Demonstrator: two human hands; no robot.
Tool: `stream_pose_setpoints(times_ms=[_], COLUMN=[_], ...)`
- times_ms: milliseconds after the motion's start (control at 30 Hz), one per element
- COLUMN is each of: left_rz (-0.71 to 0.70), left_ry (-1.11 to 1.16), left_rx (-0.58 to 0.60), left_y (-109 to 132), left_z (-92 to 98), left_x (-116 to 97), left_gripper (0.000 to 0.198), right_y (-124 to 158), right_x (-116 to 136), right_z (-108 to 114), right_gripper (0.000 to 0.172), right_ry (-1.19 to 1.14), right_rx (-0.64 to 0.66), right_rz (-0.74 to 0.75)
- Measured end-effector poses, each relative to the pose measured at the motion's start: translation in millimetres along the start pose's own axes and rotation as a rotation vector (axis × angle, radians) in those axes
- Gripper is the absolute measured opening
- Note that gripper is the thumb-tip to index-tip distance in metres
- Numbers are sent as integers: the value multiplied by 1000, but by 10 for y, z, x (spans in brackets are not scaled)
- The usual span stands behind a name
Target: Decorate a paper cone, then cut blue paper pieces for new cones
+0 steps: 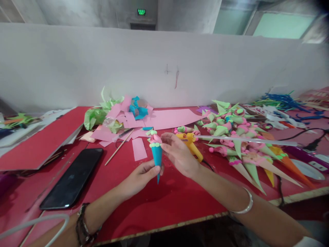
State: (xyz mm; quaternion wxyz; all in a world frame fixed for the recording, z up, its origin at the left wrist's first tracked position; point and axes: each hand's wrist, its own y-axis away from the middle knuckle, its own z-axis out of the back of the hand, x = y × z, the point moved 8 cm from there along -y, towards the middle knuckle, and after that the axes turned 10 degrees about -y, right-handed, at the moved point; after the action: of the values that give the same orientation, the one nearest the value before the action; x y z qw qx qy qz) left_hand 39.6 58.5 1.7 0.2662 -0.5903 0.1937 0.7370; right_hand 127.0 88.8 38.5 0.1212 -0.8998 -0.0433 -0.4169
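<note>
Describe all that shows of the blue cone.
The blue cone looks like paper, tapering to a point below. Pale green bits edge its top under a pink swirl, more green above. Nearly upright over the red table, it is gripped low by the left hand; the right hand is at the swirl, contact unclear.

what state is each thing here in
blue cone: held, point down
left hand: closed on the cone
right hand: half open, at the cone's top
phone: flat, screen dark
glue gun: on its side, stick loaded, heat unclear
exit sign: lit
green paper: crumpled
other cones: heaped
</note>
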Motion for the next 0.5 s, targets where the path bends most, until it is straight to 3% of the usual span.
stream_pose_setpoints(times_ms=[167, 367, 500], left_rz=[35, 77, 115], left_ry=[17, 43, 76], left_rx=[-7, -44, -134], left_y=[7, 18, 28], left_z=[7, 42, 109], left_x=[51, 124, 208], left_gripper=[38, 38, 43], right_y=[29, 53, 55], right_x=[-151, -174, -174], right_z=[-75, -109, -104], right_gripper=[28, 32, 31], right_ry=[-117, -106, -102], right_rx=[33, 100, 80], right_rz=[-230, -244, -210])
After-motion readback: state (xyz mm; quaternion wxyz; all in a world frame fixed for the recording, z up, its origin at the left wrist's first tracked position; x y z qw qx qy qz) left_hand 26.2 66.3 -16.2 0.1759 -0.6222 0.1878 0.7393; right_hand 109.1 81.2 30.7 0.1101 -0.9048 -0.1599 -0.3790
